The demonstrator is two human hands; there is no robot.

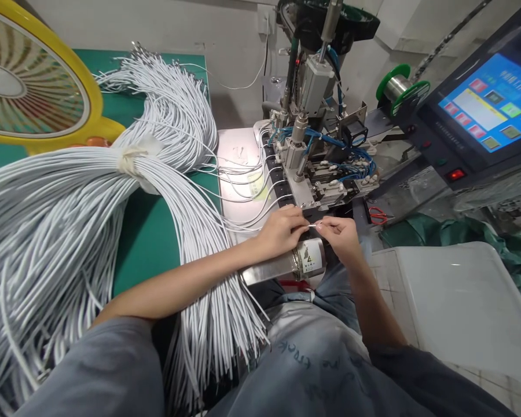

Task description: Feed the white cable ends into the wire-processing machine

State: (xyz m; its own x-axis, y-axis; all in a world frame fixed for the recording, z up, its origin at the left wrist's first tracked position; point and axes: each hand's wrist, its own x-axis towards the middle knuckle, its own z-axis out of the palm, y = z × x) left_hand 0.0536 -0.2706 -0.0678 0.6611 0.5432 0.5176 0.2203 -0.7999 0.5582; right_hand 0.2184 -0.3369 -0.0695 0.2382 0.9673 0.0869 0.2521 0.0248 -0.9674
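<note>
1. At 6 o'clock, nearest: grey lap fabric [321, 353] with faint scrawled lettering, not legible.
2. Just beyond, at centre: left hand [282, 231] and right hand [341, 234], almost touching, each grip narrow and pinched on the same thin white wire end [315, 225], held level between the fingertips just over a metal cylinder [282, 265].
3. On that cylinder: a white label [310, 256] with a warning triangle, print too small to read.
4. From 7 to 10 o'clock: a tied bundle of white cables [47, 231] fanned across the green worktop [147, 231], with some strands trailing under the left forearm.
5. At 12 o'clock, close behind the fingers: a machine [312, 145] with blue tubing and pneumatic parts. Red scissors [377, 216] beside it at 1 o'clock.
6. At 2 o'clock, farthest: a touchscreen [490, 104] with coloured tiles, characters unreadable. A green spool [402, 87] just left of it.
7. Likely risks:
   - fingertips nipped, being so near the machine's moving parts;
   - the wire end slipping out of so fine a pinch;
   - loose strands snagged by the forearm and dragged off the worktop.
</note>
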